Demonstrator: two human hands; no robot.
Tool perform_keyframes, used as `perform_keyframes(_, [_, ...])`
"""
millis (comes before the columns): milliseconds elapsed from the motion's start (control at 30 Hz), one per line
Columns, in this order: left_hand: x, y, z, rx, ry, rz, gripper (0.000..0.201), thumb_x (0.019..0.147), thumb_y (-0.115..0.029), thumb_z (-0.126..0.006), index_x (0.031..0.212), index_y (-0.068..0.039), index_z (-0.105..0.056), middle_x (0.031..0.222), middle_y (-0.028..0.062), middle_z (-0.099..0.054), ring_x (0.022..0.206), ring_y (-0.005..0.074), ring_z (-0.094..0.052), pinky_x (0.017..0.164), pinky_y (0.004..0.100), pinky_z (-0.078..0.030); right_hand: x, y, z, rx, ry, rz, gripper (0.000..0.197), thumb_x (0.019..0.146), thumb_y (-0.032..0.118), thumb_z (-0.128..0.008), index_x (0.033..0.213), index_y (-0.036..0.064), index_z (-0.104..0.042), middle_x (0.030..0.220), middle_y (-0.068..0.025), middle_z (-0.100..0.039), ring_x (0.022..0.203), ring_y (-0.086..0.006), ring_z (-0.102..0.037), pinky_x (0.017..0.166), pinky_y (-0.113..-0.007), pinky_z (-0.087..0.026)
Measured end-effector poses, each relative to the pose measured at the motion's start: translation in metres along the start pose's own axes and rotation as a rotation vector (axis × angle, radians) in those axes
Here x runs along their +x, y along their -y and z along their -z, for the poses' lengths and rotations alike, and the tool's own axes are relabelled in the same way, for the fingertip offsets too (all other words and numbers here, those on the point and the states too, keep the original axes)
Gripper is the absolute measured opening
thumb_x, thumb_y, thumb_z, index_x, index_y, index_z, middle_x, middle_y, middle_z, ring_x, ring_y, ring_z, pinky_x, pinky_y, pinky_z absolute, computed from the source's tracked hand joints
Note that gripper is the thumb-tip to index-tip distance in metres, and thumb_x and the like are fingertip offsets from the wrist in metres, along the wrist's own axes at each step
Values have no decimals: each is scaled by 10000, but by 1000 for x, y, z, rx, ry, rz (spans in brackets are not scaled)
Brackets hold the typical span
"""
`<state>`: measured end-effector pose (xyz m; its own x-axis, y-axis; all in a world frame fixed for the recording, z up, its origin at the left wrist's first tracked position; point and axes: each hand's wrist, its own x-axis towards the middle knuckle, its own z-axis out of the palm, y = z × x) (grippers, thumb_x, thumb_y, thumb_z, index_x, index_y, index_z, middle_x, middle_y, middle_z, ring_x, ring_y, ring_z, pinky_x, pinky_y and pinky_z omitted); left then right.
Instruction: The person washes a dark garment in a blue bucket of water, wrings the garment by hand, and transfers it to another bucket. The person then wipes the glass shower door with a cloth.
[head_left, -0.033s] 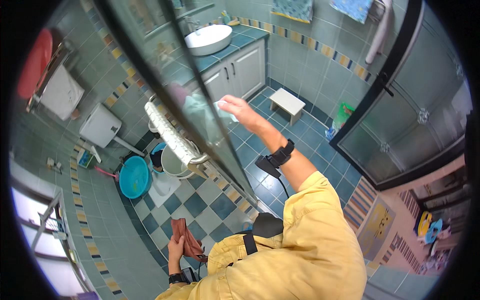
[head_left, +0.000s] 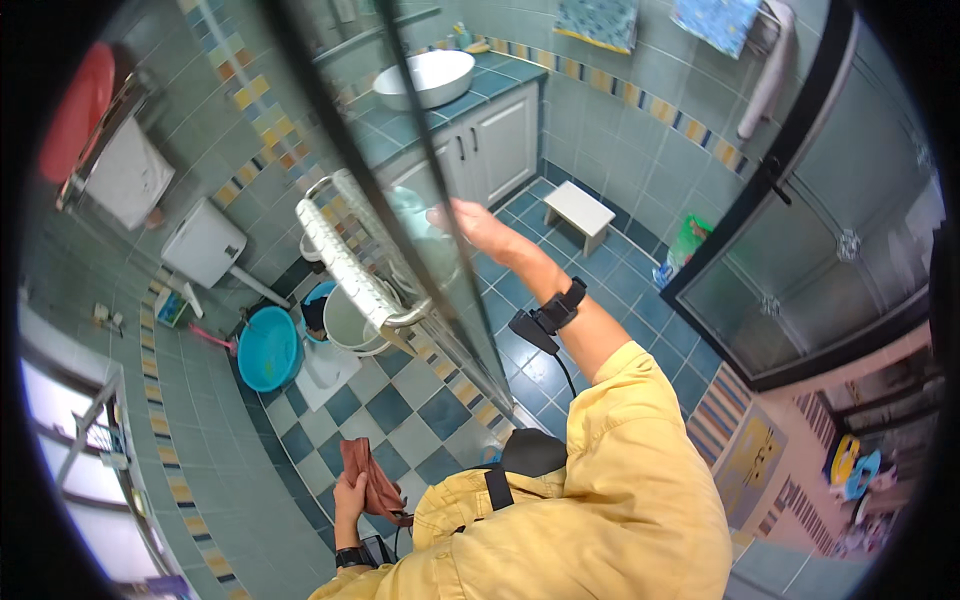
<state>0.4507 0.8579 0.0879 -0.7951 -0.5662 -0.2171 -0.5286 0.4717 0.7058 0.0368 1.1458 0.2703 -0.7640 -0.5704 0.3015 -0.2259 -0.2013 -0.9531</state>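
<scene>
My right hand [head_left: 480, 228] reaches forward at the dark upright edge of the glass panel [head_left: 425, 120]. Its fingers are closed on a pale green cloth [head_left: 410, 208] bunched against the glass; the upright partly hides the fingertips and the cloth. Low on the left, my left hand [head_left: 349, 495] grips a reddish-brown cloth [head_left: 376, 485] that hangs beside my yellow jacket.
A white patterned towel [head_left: 345, 258] hangs on a rail by the glass. Beyond stand a blue basin [head_left: 270, 348], a pale bucket [head_left: 352, 320] and a white stool [head_left: 580, 214]. The washbasin [head_left: 428, 78] is far ahead; a dark-framed door [head_left: 800, 260] stands right.
My right hand and the pale cloth have shifted slightly left, so the fingertips now meet the dark upright. My left hand keeps hold of the brown cloth.
</scene>
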Motion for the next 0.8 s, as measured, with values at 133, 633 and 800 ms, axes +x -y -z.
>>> perform_keyframes(133, [-25,25,1,59,-70,66,397,759,-307,-591,983,19,-551,892,229,-604,889,351,-579,760,379,-440,14,-4,-21,-325,357,-54,344,859,208,-423,1118,-12,-473,1108,-128,-512,1017,-224,-476,868,-314,-382])
perform_keyframes(633, [-90,31,-54,-111,-138,295,387,759,-282,-592,1007,13,-547,920,208,-606,889,329,-583,752,365,-442,27,-83,-36,-1360,380,273,323,704,70,-550,1022,25,-514,937,-158,-537,868,-307,-526,781,-359,-426])
perform_keyframes(800, [-115,40,-74,-183,-189,360,397,752,-291,-598,995,18,-552,898,208,-610,869,335,-587,742,369,-446,15,-18,-24,-1095,579,50,330,708,121,-594,1022,42,-533,881,-134,-576,825,-282,-566,764,-339,-447])
